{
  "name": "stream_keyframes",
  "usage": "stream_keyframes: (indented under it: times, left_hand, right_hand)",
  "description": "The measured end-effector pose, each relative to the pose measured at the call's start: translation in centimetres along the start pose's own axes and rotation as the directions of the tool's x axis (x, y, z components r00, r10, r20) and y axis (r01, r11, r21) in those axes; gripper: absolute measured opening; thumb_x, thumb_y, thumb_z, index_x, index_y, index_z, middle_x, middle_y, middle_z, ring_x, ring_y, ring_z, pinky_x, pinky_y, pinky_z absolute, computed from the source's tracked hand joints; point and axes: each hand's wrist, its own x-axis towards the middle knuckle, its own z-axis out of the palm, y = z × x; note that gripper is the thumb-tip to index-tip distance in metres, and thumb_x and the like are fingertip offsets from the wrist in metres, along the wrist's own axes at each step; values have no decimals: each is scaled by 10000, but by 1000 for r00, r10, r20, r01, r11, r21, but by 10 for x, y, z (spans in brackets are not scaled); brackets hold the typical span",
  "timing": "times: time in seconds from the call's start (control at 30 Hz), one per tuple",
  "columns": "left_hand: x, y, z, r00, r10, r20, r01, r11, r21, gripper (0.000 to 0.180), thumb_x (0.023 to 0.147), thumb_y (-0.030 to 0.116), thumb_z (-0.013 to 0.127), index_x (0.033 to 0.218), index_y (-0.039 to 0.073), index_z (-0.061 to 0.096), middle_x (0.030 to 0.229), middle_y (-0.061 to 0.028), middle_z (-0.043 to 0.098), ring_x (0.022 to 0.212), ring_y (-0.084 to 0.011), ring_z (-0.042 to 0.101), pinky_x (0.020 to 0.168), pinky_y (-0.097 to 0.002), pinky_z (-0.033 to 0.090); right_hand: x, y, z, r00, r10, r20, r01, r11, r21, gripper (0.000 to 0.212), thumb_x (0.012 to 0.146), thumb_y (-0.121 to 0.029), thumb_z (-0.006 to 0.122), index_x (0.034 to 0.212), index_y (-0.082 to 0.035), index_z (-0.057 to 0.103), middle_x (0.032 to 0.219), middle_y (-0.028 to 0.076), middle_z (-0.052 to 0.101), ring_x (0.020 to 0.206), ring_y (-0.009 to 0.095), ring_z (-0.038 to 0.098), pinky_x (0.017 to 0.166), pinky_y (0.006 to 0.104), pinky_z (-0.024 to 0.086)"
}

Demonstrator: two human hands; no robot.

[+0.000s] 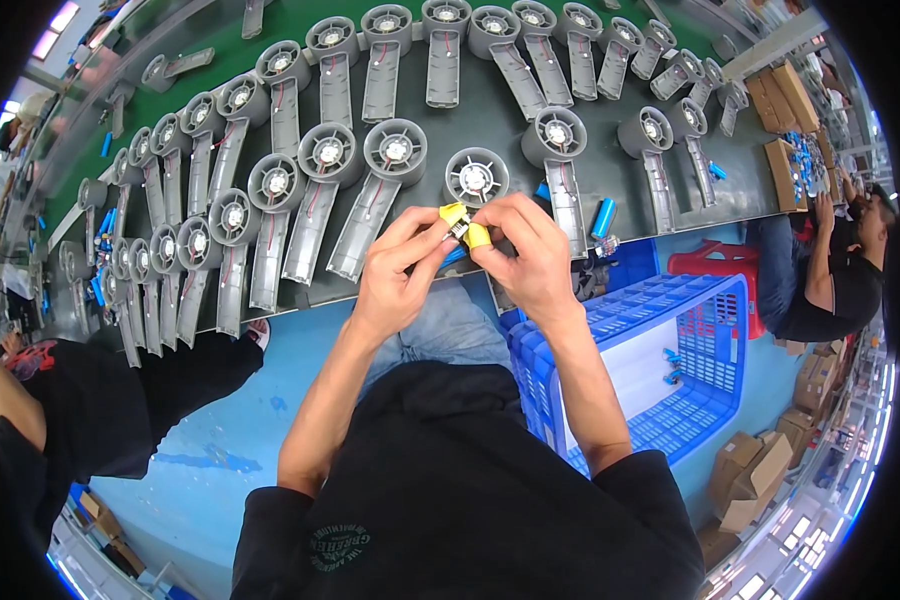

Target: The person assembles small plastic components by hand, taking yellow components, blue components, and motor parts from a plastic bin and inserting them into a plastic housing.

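Observation:
My left hand (402, 272) and my right hand (532, 250) meet over the table's near edge, fingertips pinched. Between them is a small dark-and-pale part (460, 228), perhaps a circuit board. A yellow piece (453, 213) sits at my left fingertips, and another yellow piece (478, 237) at my right ones. Whether these are one item I cannot tell. Just beyond stands a grey fan housing (477, 178), its handle hidden by my hands. Something blue (452, 256) shows partly beneath my fingers. A blue cylindrical battery (604, 217) lies to the right of my right hand.
Rows of grey fan shells (394, 150) with open handles cover the green table (610, 120). A blue plastic crate (630, 320) with a few blue batteries stands at my right, beside a red container (715, 265). Cardboard boxes (785, 175) sit far right. People work on both sides.

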Motion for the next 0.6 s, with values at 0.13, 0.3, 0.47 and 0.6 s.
stream_keyframes:
  times: [0.13,0.3,0.47,0.6]
  left_hand:
    - [0,-4,-1,1000,26,4,-26,1000,-5,215,862,-77,658,1077,-72,658,988,-126,613,752,-195,569,647,-284,455]
    - [1,-7,-3,999,29,23,-28,999,-34,208,863,-78,651,1070,-72,656,971,-126,613,752,-199,571,643,-285,452]
    - [1,-6,-5,999,26,31,-24,999,-49,222,862,-75,653,1083,-67,661,967,-128,614,746,-208,571,643,-287,452]
    - [1,-7,-6,999,26,46,-24,998,-51,236,860,-82,653,1095,-60,668,973,-124,618,744,-204,573,634,-288,452]
  right_hand:
    - [1,1,1,999,-52,-10,52,998,-36,234,728,56,742,929,17,629,890,88,634,736,205,646,632,296,533]
    - [3,2,-1,995,-95,23,95,995,-36,237,728,56,740,935,12,634,907,95,642,745,230,647,638,313,532]
    - [5,1,-2,996,-89,32,90,996,-21,241,727,55,741,940,7,638,910,92,646,747,226,648,641,311,531]
    - [3,4,-2,995,-80,55,81,996,-21,300,706,10,756,981,-23,641,936,93,637,790,277,649,672,362,536]
